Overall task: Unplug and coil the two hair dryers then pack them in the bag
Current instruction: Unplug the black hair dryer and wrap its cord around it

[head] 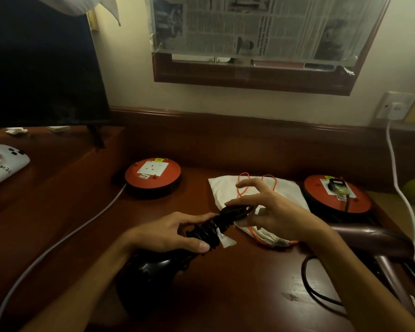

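Gripping the cord-wrapped handle of a black hair dryer [153, 274], the left hand [175, 233] curls its fingers over the coiled black cord [206, 232] with the thumb pressed along the near side; the dryer's body lies low between the forearms and its nozzle end is lost in shadow. A white tag [227, 241] sticks out of the coil. The right hand [271, 212] hovers at the far end of the coil, thumb and forefinger closing on the black plug [237, 210], the other fingers spread and lifted; how firmly it pinches is hard to make out. Behind that hand a white drawstring bag [283, 195] with orange cords lies flat on the dark wooden desk [249, 279], partly hidden by the fingers. A second, maroon hair dryer [374, 240] lies at the right edge, its handle cut off by the frame; its black cable [312, 283] loops over the desk and runs behind the right forearm. Its plug [337, 186] appears seated in the right red extension reel [338, 200]. The left red extension reel [152, 176] shows a bare socket, its grey lead [58, 243] trailing toward the lower left corner. A white cable [403, 195] hangs from a wall socket [395, 105]. A white controller [6, 164] rests on the raised shelf under a dark television [41, 68], whose top is cut off.
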`<action>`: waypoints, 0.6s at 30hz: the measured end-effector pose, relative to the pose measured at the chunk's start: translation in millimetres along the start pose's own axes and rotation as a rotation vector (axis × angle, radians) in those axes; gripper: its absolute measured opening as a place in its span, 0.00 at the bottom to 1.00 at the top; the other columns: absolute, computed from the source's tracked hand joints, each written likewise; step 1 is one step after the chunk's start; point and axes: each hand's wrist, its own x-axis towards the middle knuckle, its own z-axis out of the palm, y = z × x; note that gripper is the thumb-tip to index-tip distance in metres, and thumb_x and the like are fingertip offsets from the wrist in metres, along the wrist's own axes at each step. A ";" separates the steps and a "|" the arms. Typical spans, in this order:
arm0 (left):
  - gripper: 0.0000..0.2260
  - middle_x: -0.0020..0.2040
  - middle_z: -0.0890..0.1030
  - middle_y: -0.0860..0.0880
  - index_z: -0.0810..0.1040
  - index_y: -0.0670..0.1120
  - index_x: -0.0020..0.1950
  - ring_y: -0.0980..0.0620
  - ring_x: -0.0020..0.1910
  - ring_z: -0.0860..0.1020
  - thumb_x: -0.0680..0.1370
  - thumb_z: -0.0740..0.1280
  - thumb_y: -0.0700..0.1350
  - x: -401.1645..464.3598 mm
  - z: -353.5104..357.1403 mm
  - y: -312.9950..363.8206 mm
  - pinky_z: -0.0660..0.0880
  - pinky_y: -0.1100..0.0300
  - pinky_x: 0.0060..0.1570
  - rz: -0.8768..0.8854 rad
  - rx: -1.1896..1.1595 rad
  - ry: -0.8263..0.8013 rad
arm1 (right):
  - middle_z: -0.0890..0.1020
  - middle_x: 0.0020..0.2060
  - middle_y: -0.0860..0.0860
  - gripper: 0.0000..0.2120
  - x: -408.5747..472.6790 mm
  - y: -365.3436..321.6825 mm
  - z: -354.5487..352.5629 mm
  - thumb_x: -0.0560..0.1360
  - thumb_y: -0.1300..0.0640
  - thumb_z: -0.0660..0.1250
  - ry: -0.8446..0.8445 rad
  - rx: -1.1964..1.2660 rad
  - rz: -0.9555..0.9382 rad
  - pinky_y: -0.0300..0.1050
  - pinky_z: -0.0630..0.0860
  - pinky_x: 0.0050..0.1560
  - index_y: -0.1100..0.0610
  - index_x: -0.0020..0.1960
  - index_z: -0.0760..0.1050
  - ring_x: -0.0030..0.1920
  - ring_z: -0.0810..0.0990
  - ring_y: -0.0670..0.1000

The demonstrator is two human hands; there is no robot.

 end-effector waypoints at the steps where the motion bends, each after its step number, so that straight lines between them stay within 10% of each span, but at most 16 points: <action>1: 0.30 0.62 0.82 0.44 0.68 0.74 0.72 0.32 0.57 0.81 0.78 0.75 0.48 -0.6 -1.2 0.1 0.79 0.40 0.57 0.006 -0.008 -0.025 | 0.65 0.70 0.36 0.18 -0.8 1.7 -0.8 0.75 0.53 0.75 -0.008 0.023 -0.027 0.35 0.76 0.51 0.41 0.64 0.81 0.59 0.77 0.43; 7: 0.30 0.64 0.82 0.47 0.68 0.71 0.75 0.36 0.56 0.83 0.79 0.75 0.48 -2.6 -0.7 1.3 0.79 0.40 0.57 -0.006 0.050 -0.098 | 0.84 0.55 0.46 0.17 0.3 5.2 -11.9 0.75 0.53 0.75 -0.123 0.161 -0.105 0.34 0.74 0.44 0.52 0.64 0.83 0.52 0.82 0.46; 12: 0.31 0.66 0.82 0.48 0.66 0.68 0.77 0.31 0.58 0.81 0.80 0.74 0.47 -4.8 -5.6 1.7 0.77 0.34 0.60 -0.026 0.068 -0.118 | 0.85 0.45 0.40 0.16 -4.3 7.9 4.8 0.77 0.43 0.68 0.068 0.050 -0.130 0.37 0.74 0.41 0.48 0.60 0.84 0.46 0.81 0.44; 18: 0.31 0.63 0.83 0.47 0.66 0.60 0.80 0.37 0.56 0.84 0.79 0.74 0.47 -3.5 0.6 12.6 0.81 0.42 0.56 -0.031 0.154 -0.135 | 0.73 0.30 0.54 0.33 2.3 5.7 10.6 0.79 0.30 0.56 0.155 0.008 -0.207 0.58 0.70 0.35 0.58 0.37 0.76 0.31 0.71 0.55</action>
